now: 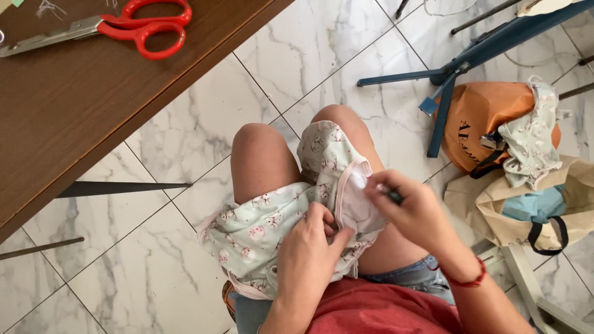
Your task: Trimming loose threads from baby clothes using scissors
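Lying across the person's bare thighs: one small garment (272, 226) of pale mint cloth printed with little animal faces, edged in pink binding. Its long axis runs from lower left, beyond the left knee, up toward the right knee, where one end drapes over the kneecap. A white lining patch shows at the turned-back opening, facing up and to the right.

Left hand (309, 250): one, palm down on the middle of the garment, fingers closed and pinching a fold of the cloth just below the opening.

Right hand (411, 210): one, fingertips drawn together on the pink-bound edge at the white lining. A small dark tool (395, 197) shows between the fingers; its kind cannot be told. One red cord bracelet on the wrist.

Clothing on the person: denim shorts, red top.

Floor (154, 272): white marble-patterned tiles.

Table (74, 105): one, dark brown wood, upper left, well apart from the lap. On it, one pair of scissors (111, 28) with red handles, blades pointing left.

Right of the person, on the floor: one orange bag (479, 120); one beige tote bag (538, 210) with black handles and blue contents; one further piece of the same printed cloth (532, 139) draped over both bags.

Upper right: blue metal frame legs (470, 59).
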